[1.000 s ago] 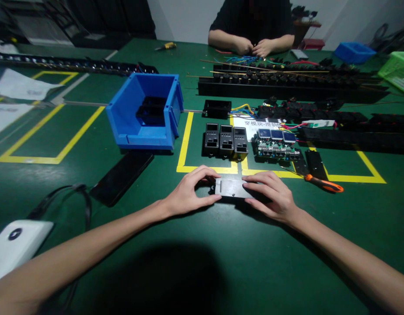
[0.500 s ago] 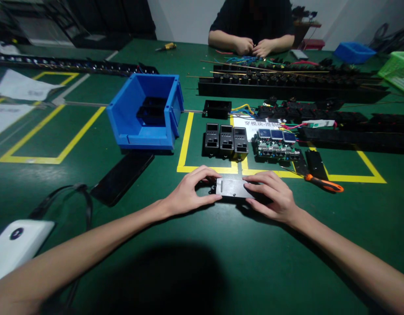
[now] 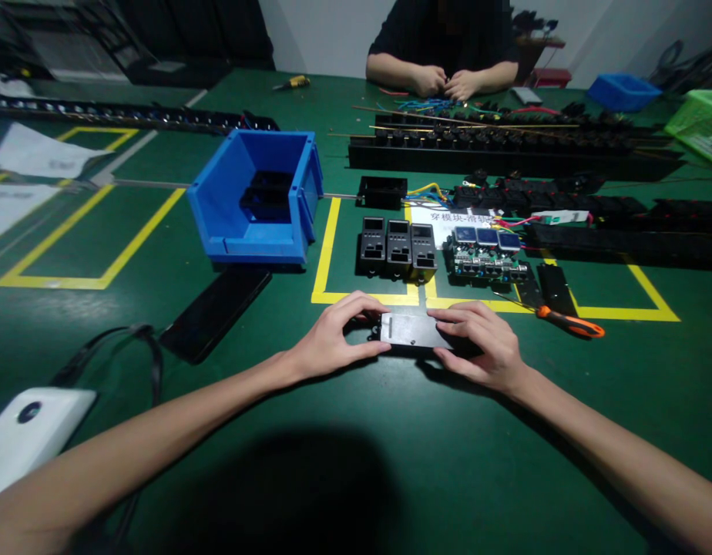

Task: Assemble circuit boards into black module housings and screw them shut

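A black rectangular plastic housing (image 3: 414,330) lies lengthwise between my two hands, its flat side up and shiny under the light. My left hand (image 3: 344,330) grips its left end, thumb on the near edge and fingers on the far edge. Around its right end my right hand (image 3: 481,347) is closed, the fingertips on the top and far edge, the thumb at the near edge. Just beyond stand three black housings (image 3: 398,248) with cut-outs, side by side. To their right sit green circuit boards (image 3: 486,258) with small screens.
A blue bin (image 3: 249,250) with black parts stands left of centre, a black phone (image 3: 217,314) before it. An orange-handled screwdriver (image 3: 569,320) lies at right. Long black rails (image 3: 506,158) cross the back. Opposite, another person's hands (image 3: 448,82) are together.
The fingers of my right hand have shifted slightly on the housing. My left hand and the housing stay in nearly the same place.
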A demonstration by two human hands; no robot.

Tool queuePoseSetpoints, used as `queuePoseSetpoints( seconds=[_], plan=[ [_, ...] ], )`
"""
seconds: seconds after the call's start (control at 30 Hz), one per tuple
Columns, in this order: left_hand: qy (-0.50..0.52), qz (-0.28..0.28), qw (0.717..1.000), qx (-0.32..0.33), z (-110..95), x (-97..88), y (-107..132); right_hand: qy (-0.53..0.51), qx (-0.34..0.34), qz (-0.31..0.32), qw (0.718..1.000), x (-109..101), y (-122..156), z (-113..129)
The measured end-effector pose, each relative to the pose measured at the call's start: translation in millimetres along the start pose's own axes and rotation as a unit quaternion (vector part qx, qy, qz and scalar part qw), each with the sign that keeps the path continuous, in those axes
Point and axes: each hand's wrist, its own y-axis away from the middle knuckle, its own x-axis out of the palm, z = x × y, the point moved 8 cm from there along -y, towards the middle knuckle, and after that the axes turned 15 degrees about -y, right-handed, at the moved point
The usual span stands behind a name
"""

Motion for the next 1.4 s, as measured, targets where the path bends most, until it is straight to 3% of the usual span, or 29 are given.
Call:
queuePoseSetpoints(
  seconds=[0.83,1.4],
  plan=[
    [-0.001,0.013,1.000,-0.010,0.0,1.1,-0.9,0.006,-0.005,0.013,1.000,2.1,2.0,-0.2],
    [-0.018,0.017,1.000,-0.010,1.1,3.5,0.4,0.000,0.031,0.008,0.999,-0.7,2.2,-4.2]
  ],
)
